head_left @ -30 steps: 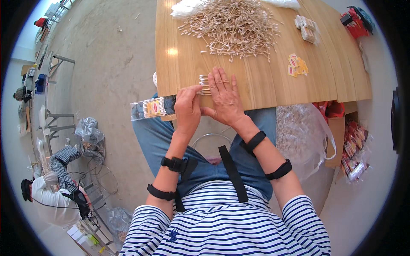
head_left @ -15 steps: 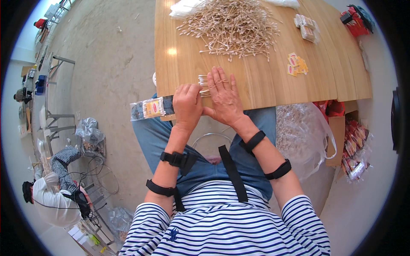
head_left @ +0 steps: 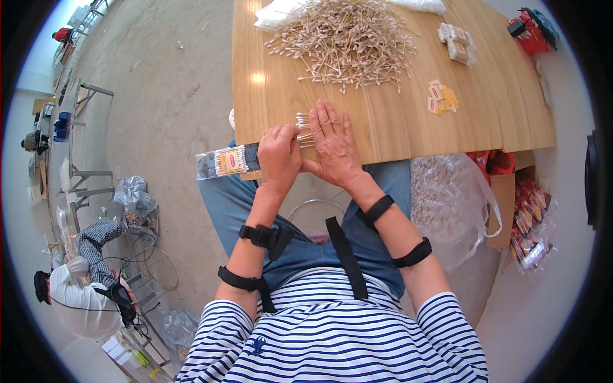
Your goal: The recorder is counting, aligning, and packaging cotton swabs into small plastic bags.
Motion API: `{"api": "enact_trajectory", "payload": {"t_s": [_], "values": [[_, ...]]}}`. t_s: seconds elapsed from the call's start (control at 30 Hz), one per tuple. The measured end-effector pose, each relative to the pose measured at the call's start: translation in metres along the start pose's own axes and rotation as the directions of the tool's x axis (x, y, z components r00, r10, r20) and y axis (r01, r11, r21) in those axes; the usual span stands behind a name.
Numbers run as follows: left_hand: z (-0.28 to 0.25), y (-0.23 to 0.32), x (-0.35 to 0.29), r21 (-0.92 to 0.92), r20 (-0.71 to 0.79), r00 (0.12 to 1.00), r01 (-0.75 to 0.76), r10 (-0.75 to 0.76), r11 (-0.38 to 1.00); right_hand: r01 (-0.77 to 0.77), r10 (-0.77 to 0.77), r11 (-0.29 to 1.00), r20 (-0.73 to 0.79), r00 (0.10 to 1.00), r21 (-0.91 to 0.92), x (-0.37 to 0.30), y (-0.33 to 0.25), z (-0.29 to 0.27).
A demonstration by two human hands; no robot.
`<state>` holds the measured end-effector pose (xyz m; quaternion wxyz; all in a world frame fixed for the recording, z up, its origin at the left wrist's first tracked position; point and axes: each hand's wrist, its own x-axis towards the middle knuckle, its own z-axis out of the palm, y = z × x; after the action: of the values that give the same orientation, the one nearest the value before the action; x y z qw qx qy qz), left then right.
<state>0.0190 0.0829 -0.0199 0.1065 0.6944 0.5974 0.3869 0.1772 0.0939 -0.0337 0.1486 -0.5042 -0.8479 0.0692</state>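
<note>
At the table's front edge, a small row of cotton swabs (head_left: pixel 304 120) lies between my hands, white tips pointing left. My right hand (head_left: pixel 334 142) is flat over the swabs with its fingers stretched out, covering their right ends. Close on the left, my left hand (head_left: pixel 279 153) is closed, its curled fingertips at the swabs' white tips. Whatever it pinches is hidden. Left of that hand, a clear bag with a pack of cotton swabs (head_left: pixel 230 161) and a yellow-and-red label card sticks out past the table edge.
A big heap of loose cotton swabs (head_left: pixel 345 45) covers the far part of the wooden table (head_left: pixel 268 105). Yellow label cards (head_left: pixel 442 97) and wrapped swab packs (head_left: pixel 456 43) lie at right. A plastic bag (head_left: pixel 447 210) hangs below the edge. Another person (head_left: pixel 86 300) sits far left.
Both hands keep almost the same pose and place over the swabs. The whole view has shifted very slightly.
</note>
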Motion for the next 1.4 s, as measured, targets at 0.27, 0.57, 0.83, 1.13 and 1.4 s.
{"api": "enact_trajectory", "payload": {"t_s": [0.27, 0.57, 0.83, 1.13, 1.4], "values": [[0.006, -0.003, 0.009, -0.059, 0.007, 0.999, 0.049, -0.049, 0.997, 0.005, -0.005, 1.000, -0.014, 1.000, -0.001, -0.001, 0.000, 0.001], [0.007, -0.003, 0.009, -0.004, 0.002, 1.000, 0.021, -0.021, 1.000, -0.007, 0.007, 1.000, -0.016, 1.000, 0.010, 0.000, 0.001, 0.002], [0.010, -0.004, 0.017, -0.017, 0.011, 1.000, 0.008, -0.008, 1.000, -0.008, 0.009, 1.000, -0.011, 1.000, 0.009, -0.001, 0.000, 0.002], [0.009, -0.003, 0.019, 0.006, 0.050, 0.998, 0.043, -0.043, 0.999, -0.013, 0.014, 0.998, -0.024, 1.000, 0.063, 0.000, 0.000, 0.000], [-0.011, 0.003, 0.000, 0.177, 0.143, 0.986, -0.111, 0.086, 0.978, -0.086, 0.089, 0.994, -0.043, 0.995, 0.071, -0.033, 0.017, -0.026]]}}
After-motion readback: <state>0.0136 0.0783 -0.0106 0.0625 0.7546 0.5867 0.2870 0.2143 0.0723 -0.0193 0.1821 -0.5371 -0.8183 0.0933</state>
